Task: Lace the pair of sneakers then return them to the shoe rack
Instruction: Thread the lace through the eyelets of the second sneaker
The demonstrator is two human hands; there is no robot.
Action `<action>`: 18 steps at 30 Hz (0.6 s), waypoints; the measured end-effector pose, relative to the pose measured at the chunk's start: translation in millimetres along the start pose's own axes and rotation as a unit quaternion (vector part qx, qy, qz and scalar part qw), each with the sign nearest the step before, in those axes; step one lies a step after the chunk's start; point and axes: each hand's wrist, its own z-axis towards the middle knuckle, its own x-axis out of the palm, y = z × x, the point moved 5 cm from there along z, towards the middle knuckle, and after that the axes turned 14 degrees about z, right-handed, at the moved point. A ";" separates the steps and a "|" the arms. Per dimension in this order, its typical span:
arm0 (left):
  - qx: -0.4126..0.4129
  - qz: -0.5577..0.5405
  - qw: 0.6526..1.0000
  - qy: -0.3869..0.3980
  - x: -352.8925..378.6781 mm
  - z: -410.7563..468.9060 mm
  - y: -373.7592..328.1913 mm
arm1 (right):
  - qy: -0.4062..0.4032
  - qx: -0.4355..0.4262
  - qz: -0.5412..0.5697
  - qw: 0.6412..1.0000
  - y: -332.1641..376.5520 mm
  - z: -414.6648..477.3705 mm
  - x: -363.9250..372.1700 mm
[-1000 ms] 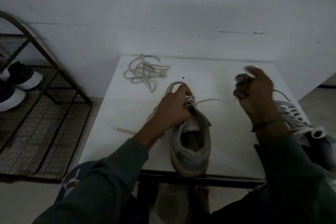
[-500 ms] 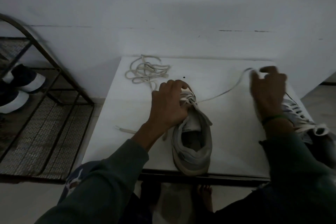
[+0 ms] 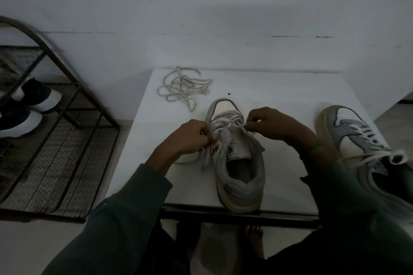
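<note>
While both forearms, in dark green sleeves, reach in from the near edge, the left hand [image 3: 190, 138] and right hand [image 3: 272, 125] meet over the forefoot of the sneaker [image 3: 239, 176], knuckles up, one at each side of its eyelet rows. A green band [image 3: 317, 146] sits on the right wrist.

White desk [image 3: 279, 96], pushed against a pale wall [image 3: 201, 18]; the light is dim. The sneaker stands mid-desk, toe toward the wall and heel at the near edge. A second sneaker [image 3: 357, 140], already laced, lies to the right by the right forearm. A loose lace [image 3: 183, 88] is tangled at the far left part of the desk, apart from both shoes. On the floor to the left stands the shoe rack [image 3: 73, 105], dark metal with mesh shelves, with dark shoes [image 3: 35, 98] with white soles on it.

Left hand: fingers curled tight, pinching the lace [image 3: 228, 121] at the left eyelets; a strand hangs below the fist onto the desk. Right hand: thumb and forefinger pinch the same lace at the right eyelets, the other fingers tucked under. The lace crosses the lowest eyelets only.
</note>
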 end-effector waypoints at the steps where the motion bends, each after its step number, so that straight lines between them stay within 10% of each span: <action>1: 0.011 0.006 1.000 0.007 0.7 0.6 0.0 | 0.002 0.018 0.021 1.000 -0.8 0.5 1.7; 7: -0.003 -0.004 0.999 -0.033 -16.3 1.9 14.1 | -0.072 0.174 -0.121 0.975 -44.4 -8.3 -49.8; 18: 0.026 -0.017 0.979 -0.201 -28.0 -9.1 -2.3 | -0.200 0.001 0.001 0.980 -15.9 -15.3 -61.1</action>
